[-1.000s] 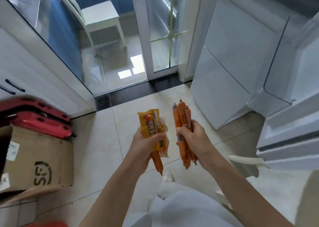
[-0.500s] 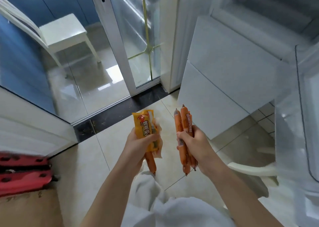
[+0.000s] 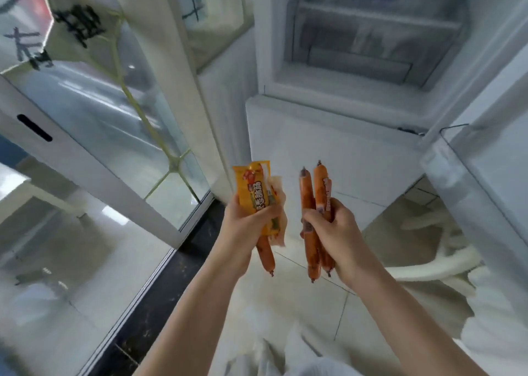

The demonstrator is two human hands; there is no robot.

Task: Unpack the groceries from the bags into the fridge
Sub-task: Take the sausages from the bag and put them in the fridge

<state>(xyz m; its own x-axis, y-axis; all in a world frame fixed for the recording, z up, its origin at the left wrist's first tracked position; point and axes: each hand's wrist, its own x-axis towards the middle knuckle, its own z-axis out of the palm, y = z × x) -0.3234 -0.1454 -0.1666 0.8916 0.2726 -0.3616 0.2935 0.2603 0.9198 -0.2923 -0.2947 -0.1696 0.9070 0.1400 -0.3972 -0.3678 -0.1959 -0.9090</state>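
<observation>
My left hand grips a yellow-orange sausage packet, with one orange sausage sticking out below the hand. My right hand grips a bundle of loose orange sausages held upright. Both hands are in front of the white fridge, whose upper compartment stands open above them, showing shelves and a clear drawer. The open fridge door with its clear door bin is at the right.
A glass sliding door with a white frame stands at the left, above a dark floor track. A white plastic chair sits at the lower right beneath the fridge door. Beige floor tiles lie below my hands.
The view has turned right and up, away from the cardboard box and red items, onto the open fridge interior. Both hands keep their hold on the sausages and are now nearer the fridge.
</observation>
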